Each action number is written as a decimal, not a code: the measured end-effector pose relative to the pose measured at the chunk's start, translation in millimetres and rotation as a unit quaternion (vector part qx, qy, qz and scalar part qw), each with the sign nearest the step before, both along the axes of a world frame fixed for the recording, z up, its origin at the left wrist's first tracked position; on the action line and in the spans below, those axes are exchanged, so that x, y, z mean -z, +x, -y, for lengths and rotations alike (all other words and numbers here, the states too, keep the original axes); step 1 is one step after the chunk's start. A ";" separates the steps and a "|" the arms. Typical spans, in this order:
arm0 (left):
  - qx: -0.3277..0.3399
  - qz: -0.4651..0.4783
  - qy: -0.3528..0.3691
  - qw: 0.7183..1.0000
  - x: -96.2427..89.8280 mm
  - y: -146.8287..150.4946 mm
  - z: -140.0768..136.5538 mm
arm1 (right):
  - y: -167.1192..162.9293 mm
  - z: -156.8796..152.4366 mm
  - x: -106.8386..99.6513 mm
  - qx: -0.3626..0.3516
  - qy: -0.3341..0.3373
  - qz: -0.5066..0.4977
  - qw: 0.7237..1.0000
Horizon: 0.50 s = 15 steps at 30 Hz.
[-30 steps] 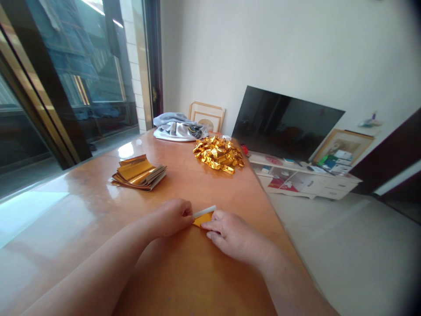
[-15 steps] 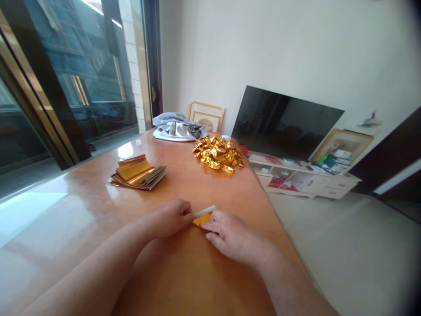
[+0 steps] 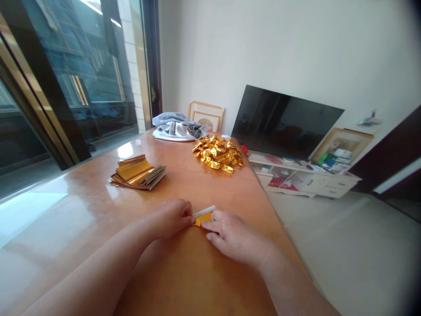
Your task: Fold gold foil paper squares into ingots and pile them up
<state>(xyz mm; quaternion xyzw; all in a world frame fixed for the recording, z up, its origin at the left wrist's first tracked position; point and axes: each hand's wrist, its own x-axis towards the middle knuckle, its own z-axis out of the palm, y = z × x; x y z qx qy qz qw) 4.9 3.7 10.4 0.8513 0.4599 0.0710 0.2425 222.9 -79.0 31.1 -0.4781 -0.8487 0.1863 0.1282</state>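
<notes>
A small piece of gold foil paper lies on the wooden table between my hands, with a pale, rolled-looking strip along its far edge. My left hand is closed on the paper's left end, thumb and fingers pinched together. From the other side my right hand grips the right end, its fingers pressing on the gold face. The parts of the paper under my fingers are hidden. Farther left sits a stack of gold foil sheets. A heap of folded gold foil pieces stands beyond my hands.
Folded grey and white cloth lies at the table's far end, near framed pictures against the wall. The table's right edge drops to a tiled floor. A television stands over a low white cabinet. Glass doors line the left.
My left fingers have shifted very slightly at the paper's left end. My right hand stays almost where it was, and the stack and heap have not moved.
</notes>
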 end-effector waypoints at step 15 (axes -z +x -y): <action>0.086 -0.002 0.101 0.991 -10.8 8.8 13.6 | -0.8 4.0 0.4 -0.002 0.016 0.034 0.999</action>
